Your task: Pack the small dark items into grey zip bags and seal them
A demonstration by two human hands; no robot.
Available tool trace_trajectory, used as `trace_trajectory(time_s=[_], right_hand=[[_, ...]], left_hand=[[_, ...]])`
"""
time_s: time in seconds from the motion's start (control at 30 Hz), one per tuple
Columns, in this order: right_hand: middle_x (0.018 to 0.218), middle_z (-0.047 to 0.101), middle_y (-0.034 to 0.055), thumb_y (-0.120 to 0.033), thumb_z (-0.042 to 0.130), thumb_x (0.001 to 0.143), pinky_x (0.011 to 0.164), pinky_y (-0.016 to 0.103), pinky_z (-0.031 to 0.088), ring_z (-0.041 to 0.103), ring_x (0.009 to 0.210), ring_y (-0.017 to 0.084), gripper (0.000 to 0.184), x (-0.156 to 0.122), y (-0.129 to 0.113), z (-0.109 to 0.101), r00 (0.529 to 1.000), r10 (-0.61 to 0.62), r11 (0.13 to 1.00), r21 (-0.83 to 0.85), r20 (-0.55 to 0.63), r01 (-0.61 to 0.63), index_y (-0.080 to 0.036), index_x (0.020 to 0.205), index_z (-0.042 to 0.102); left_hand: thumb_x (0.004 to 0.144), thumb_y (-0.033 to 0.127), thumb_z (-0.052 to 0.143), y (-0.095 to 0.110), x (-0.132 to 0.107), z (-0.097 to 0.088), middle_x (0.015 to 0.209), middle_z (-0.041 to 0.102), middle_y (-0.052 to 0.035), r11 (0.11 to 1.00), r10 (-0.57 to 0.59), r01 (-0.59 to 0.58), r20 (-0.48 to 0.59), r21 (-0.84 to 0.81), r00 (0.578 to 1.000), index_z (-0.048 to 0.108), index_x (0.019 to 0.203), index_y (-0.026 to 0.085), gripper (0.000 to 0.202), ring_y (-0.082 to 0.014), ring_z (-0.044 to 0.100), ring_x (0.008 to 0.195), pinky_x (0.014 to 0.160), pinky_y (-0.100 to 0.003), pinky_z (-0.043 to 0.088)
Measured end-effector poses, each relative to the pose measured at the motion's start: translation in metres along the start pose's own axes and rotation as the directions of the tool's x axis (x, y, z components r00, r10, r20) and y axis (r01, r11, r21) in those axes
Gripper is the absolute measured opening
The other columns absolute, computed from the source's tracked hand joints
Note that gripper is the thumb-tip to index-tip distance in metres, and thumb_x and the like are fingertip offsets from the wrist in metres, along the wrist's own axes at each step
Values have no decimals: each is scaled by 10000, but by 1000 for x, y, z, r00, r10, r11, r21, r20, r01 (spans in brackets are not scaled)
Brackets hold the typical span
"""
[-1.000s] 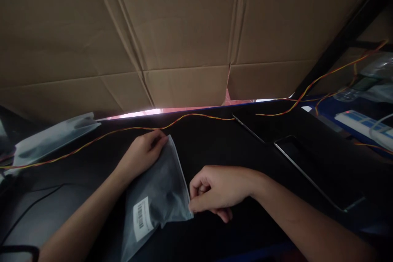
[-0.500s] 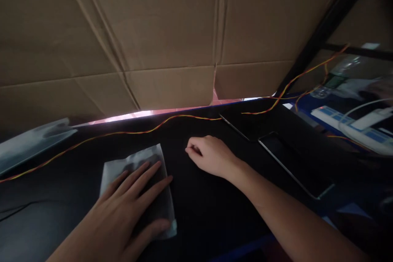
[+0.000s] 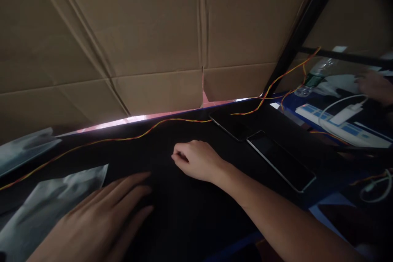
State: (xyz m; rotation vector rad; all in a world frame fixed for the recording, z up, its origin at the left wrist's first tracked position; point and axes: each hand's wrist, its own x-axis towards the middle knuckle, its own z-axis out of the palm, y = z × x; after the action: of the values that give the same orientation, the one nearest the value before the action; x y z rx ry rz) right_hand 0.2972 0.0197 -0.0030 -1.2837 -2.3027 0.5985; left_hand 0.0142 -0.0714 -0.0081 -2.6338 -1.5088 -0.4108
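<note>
My left hand (image 3: 106, 211) is open above the black table surface, its fingers stretched to the right and slightly blurred. Beside and partly behind it lies a frosted plastic zip pouch (image 3: 52, 198); I cannot tell whether the hand touches it. My right hand (image 3: 198, 159) rests on the table, curled into a loose fist, with nothing visible in it. To the right of that fist, two dark-screened phones, a farther phone (image 3: 231, 126) and a nearer phone (image 3: 281, 161), lie flat.
A second plastic pouch (image 3: 27, 151) lies at the far left. A twisted red-yellow wire (image 3: 147, 133) crosses the back, before a cardboard wall (image 3: 147, 28). On the right are a white power strip (image 3: 344, 127), a plastic bottle (image 3: 315, 75) and another person's hand (image 3: 373, 84).
My left hand has come off the pouch, which now lies farther left. The right fist stays closed on the table. The view has shifted slightly to the right.
</note>
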Motion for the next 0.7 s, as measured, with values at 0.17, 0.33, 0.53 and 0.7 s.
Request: trace_trajectory(time_s=[0.17,0.33,0.53,0.7], right_hand=[[711,693,-29,-256,625,1010,579,292,284,542,594,120,177,1,2,1,996,-11,1000,-1,-87,11,-229,854,706],[859,733,-1,-250,555,1062,705,299,415,622,760,150,192,0,-1,-4,979,-74,997,-3,-188,75,-212,945,702],[1257,737,99,-348,609,1068,1042,389,514,641,1147,242,287,-1,-4,-3,916,-321,947,-93,-241,307,-146,1241,718],[1748,384,197,-530,563,1089,1337,571,274,275,1646,380,709,-3,9,17,985,-171,975,-149,-22,166,-66,1619,476]], left_hand=[[1044,408,444,33,95,-3,1337,768,-132,998,-19,11,119,70,993,723,1284,211,418,-376,759,1169,971,-599,646],[1086,486,402,1,108,39,1615,577,-183,998,-45,39,120,52,992,616,1487,163,558,-390,550,1499,1190,-604,511],[1090,651,400,-48,86,54,1727,452,-102,996,43,-35,98,-88,994,515,1614,269,659,-365,422,1597,1294,-624,379],[1095,657,388,-41,86,40,1726,451,-112,995,22,-13,82,-103,996,498,1630,224,697,-356,392,1614,1318,-608,346]])
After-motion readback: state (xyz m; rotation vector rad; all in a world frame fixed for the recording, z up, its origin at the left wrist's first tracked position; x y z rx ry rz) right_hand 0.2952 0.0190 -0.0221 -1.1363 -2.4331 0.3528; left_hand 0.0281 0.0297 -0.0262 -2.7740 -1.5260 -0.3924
